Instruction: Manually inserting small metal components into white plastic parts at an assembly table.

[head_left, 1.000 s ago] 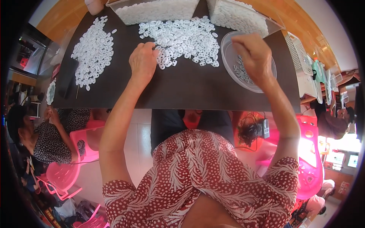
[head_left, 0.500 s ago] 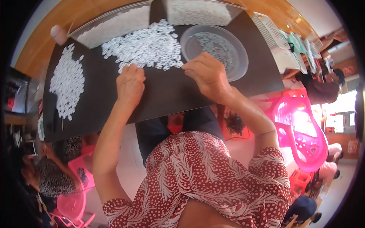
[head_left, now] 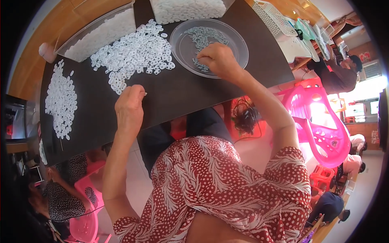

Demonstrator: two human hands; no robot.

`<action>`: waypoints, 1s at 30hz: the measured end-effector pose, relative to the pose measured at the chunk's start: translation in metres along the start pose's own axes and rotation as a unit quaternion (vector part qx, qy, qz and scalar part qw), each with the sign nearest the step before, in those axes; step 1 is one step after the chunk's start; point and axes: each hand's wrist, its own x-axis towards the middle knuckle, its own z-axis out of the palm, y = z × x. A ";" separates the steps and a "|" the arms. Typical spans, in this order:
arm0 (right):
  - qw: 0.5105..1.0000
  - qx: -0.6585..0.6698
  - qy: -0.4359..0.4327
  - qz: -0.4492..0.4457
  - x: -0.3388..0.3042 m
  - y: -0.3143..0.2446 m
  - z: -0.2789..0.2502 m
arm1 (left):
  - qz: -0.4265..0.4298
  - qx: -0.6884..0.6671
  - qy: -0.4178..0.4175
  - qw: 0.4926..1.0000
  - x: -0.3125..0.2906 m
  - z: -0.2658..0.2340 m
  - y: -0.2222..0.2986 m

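Observation:
My left hand [head_left: 129,105] is closed just in front of the big pile of white oval rings [head_left: 133,50]. A tiny white piece shows at its fingertips, most of it hidden by the fingers. My right hand [head_left: 221,60] reaches over the rim of a round clear plastic dish [head_left: 242,50]. Its fingers are pinched together just above small grey-green slim pieces [head_left: 204,37] lying in the dish; whether one is between the fingertips I cannot make out. A second, longer heap of white rings [head_left: 60,101] lies on the left of the dark table [head_left: 174,91].
Two clear bins of white pieces, a left one [head_left: 103,34] and a right one [head_left: 188,10], stand along the back. A pale bottle [head_left: 47,52] is at the far left corner. White perforated trays [head_left: 275,16] and a pink chair [head_left: 320,125] are on the right. Other people sit around.
My right hand has moved from the edge of the white pile into the dish of grey-green pieces. My left hand has drawn back from the pile toward me. The view has shifted a little.

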 end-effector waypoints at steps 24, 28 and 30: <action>0.989 0.081 -0.114 0.053 0.014 0.003 -0.019 | -0.319 -0.523 0.008 0.790 -0.023 -0.008 0.030; 0.981 0.060 -0.186 0.018 0.003 0.007 -0.017 | -0.323 -0.537 0.018 0.779 -0.029 -0.008 0.031; 0.979 0.057 -0.194 0.017 0.001 0.005 -0.020 | -0.327 -0.540 0.015 0.776 -0.031 -0.008 0.035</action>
